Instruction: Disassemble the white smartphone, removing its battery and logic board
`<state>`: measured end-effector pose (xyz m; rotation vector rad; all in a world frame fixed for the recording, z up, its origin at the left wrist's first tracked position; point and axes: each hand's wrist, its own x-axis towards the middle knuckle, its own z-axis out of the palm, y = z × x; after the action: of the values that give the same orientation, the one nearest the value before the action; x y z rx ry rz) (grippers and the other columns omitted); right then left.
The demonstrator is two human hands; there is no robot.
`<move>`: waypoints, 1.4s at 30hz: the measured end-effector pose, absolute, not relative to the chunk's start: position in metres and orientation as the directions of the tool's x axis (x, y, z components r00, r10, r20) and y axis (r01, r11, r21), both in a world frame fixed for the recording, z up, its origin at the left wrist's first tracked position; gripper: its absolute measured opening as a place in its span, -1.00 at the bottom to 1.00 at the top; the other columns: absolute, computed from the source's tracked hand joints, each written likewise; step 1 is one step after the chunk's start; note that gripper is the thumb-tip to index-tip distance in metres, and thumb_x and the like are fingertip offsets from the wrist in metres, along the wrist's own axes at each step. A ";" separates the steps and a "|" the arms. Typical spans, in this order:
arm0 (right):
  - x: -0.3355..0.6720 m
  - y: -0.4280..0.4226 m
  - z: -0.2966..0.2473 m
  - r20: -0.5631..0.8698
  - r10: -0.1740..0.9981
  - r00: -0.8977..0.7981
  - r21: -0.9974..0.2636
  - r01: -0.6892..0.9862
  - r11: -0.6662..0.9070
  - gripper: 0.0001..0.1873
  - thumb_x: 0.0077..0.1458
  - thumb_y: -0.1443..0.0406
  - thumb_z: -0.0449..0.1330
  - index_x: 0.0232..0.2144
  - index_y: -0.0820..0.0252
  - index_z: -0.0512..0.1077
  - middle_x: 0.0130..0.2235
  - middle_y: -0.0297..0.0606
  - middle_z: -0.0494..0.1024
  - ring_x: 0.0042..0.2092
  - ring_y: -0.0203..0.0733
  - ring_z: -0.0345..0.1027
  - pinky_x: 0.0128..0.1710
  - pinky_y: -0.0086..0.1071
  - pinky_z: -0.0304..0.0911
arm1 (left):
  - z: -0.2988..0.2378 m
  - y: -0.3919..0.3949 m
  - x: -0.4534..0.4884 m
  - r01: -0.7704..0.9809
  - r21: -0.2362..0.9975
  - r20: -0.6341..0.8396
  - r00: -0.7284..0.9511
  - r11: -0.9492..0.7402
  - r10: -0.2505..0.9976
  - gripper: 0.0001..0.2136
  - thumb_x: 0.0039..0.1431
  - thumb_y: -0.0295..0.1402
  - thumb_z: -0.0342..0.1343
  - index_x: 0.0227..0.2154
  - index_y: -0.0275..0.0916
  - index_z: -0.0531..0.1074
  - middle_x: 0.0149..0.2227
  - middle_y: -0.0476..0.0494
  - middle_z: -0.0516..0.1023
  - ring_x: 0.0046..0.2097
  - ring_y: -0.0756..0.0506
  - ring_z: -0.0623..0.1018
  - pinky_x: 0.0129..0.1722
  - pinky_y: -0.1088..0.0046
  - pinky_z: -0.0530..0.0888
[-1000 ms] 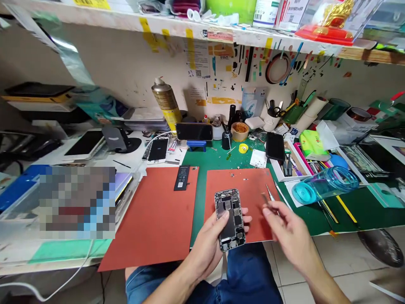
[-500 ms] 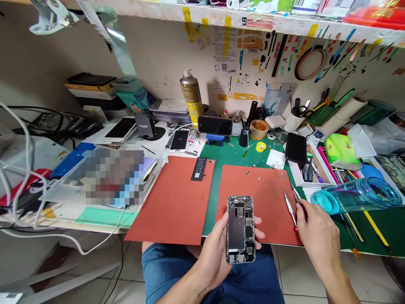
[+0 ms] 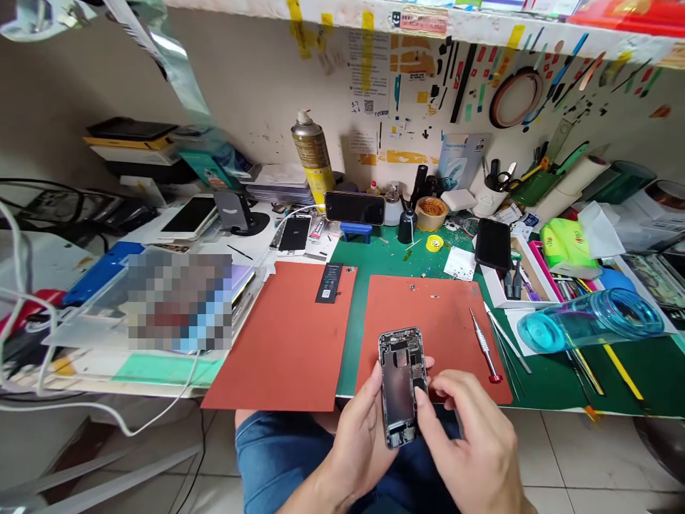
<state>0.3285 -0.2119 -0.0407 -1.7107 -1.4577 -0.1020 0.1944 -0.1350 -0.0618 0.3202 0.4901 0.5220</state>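
An opened smartphone [image 3: 399,392] with bare boards and an uncovered battery bay lies tilted in my left hand [image 3: 358,435], fingers wrapped behind it and thumb along its left edge. My right hand [image 3: 474,439] grips its right side, the thumb pressing on the inner parts and the other fingers bent at the edge. A screwdriver [image 3: 484,346] with a red end rests on the right red mat [image 3: 454,314]. Metal tweezers [image 3: 507,337] lie just right of it. On the left red mat [image 3: 278,343] sits a flat black phone battery [image 3: 329,283].
Tiny parts [image 3: 434,296] dot the right mat. A blue see-through bottle [image 3: 594,321] lies at the right, near a white tool box [image 3: 546,278]. At the back stand a phone on a blue stand [image 3: 354,208] and a spray can [image 3: 313,153]. A shelf [image 3: 481,32] hangs above.
My right hand has left the tweezers on the mat and moved left onto the phone. The phone has tilted slightly in my left hand. The view has shifted a little.
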 end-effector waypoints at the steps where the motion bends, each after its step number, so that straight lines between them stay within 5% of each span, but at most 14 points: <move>1: 0.322 -0.209 -0.044 0.577 0.749 0.326 -0.529 0.848 0.039 -0.94 0.38 0.38 0.25 -0.14 0.14 0.46 -0.24 -0.22 0.61 -0.25 -0.16 0.58 -0.25 -0.34 0.47 | -0.062 -0.136 0.195 -0.402 0.412 -0.356 0.755 0.818 0.551 -0.48 0.45 0.07 0.14 0.19 -0.22 0.64 0.24 -0.33 0.63 0.34 -0.39 0.52 0.41 0.05 0.38; 23: 0.315 -0.206 -0.060 0.591 0.698 0.404 -0.547 0.837 -0.021 -0.94 0.41 0.39 0.23 -0.11 0.15 0.49 -0.19 -0.17 0.67 -0.18 -0.15 0.62 -0.14 -0.36 0.47 | -0.068 -0.136 0.202 -0.444 0.345 -0.358 0.752 0.827 0.553 -0.52 0.48 -0.01 0.14 0.21 -0.24 0.62 0.24 -0.31 0.64 0.40 -0.38 0.48 0.47 0.07 0.31; 25: 0.320 -0.210 -0.063 0.485 0.736 0.472 -0.664 0.747 -0.043 -0.88 0.44 0.30 0.22 -0.04 0.16 0.53 -0.13 -0.14 0.70 -0.20 -0.17 0.63 -0.21 -0.41 0.49 | -0.067 -0.135 0.204 -0.441 0.318 -0.350 0.768 0.839 0.536 -0.50 0.48 0.02 0.11 0.17 -0.28 0.64 0.22 -0.35 0.65 0.37 -0.40 0.51 0.44 0.03 0.34; 28: 0.330 -0.217 -0.065 0.071 0.825 0.561 -0.891 0.408 -0.201 -0.65 0.46 0.06 0.21 0.07 0.15 0.57 -0.19 -0.19 0.70 -0.32 -0.21 0.57 -0.37 -0.45 0.45 | -0.064 -0.134 0.205 -0.425 0.310 -0.359 0.776 0.850 0.519 -0.48 0.49 0.03 0.09 0.16 -0.30 0.64 0.19 -0.36 0.67 0.33 -0.41 0.54 0.40 -0.01 0.39; 30: 0.337 -0.219 -0.066 -0.231 0.826 0.514 -0.926 0.143 -0.349 -0.50 0.43 -0.09 0.20 0.06 0.17 0.59 -0.37 -0.29 0.61 -0.43 -0.24 0.42 -0.45 -0.44 0.33 | -0.062 -0.132 0.206 -0.407 0.349 -0.383 0.760 0.844 0.525 -0.50 0.48 0.01 0.11 0.16 -0.31 0.63 0.19 -0.36 0.67 0.32 -0.41 0.55 0.39 0.00 0.40; 32: 0.344 -0.218 -0.065 -0.390 0.811 0.435 -0.903 -0.008 -0.430 -0.38 0.36 -0.20 0.22 0.04 0.20 0.61 -0.48 -0.36 0.47 -0.48 -0.27 0.27 -0.48 -0.42 0.19 | -0.061 -0.125 0.205 -0.385 0.416 -0.404 0.733 0.824 0.547 -0.51 0.47 0.00 0.13 0.17 -0.30 0.61 0.21 -0.36 0.65 0.32 -0.39 0.55 0.38 0.03 0.41; 36: 0.362 -0.208 -0.066 -0.436 0.813 0.386 -0.885 -0.018 -0.466 -0.31 0.31 -0.26 0.22 0.02 0.20 0.61 -0.52 -0.40 0.39 -0.46 -0.25 0.23 -0.41 -0.37 0.12 | -0.057 -0.089 0.200 -0.375 0.695 -0.360 0.557 0.613 0.748 -0.50 0.41 -0.05 0.23 0.26 -0.23 0.52 0.29 -0.31 0.59 0.33 -0.31 0.54 0.37 0.12 0.42; 38: 0.370 -0.200 -0.066 -0.437 0.804 0.403 -0.874 0.022 -0.486 -0.30 0.30 -0.28 0.20 0.00 0.19 0.61 -0.56 -0.42 0.38 -0.47 -0.22 0.25 -0.39 -0.35 0.13 | -0.050 -0.058 0.198 -0.232 0.875 -0.268 0.497 0.424 0.825 -0.50 0.42 -0.08 0.22 0.31 -0.18 0.47 0.30 -0.28 0.57 0.30 -0.27 0.56 0.34 0.14 0.45; 40: 0.377 -0.191 -0.066 -0.435 0.796 0.421 -0.861 0.063 -0.504 -0.28 0.27 -0.30 0.18 -0.02 0.19 0.62 -0.59 -0.42 0.37 -0.48 -0.19 0.27 -0.39 -0.33 0.14 | -0.039 -0.024 0.200 0.045 0.990 -0.134 0.567 0.131 0.813 -0.56 0.48 -0.08 0.11 0.27 -0.18 0.50 0.21 -0.27 0.64 0.17 -0.25 0.63 0.24 0.13 0.52; 42: 0.380 -0.183 -0.065 -0.427 0.789 0.440 -0.850 0.103 -0.517 -0.27 0.25 -0.31 0.15 -0.04 0.19 0.62 -0.60 -0.40 0.39 -0.49 -0.16 0.30 -0.40 -0.32 0.15 | -0.028 0.007 0.208 0.295 0.921 -0.053 0.739 -0.253 0.672 -0.62 0.55 -0.14 0.00 0.17 -0.19 0.56 0.03 -0.23 0.71 0.04 -0.23 0.68 0.17 0.11 0.53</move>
<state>0.3804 -0.1825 -0.0653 -1.9119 -0.7526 1.1126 0.2079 0.0074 -0.0283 1.8444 0.7505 0.4293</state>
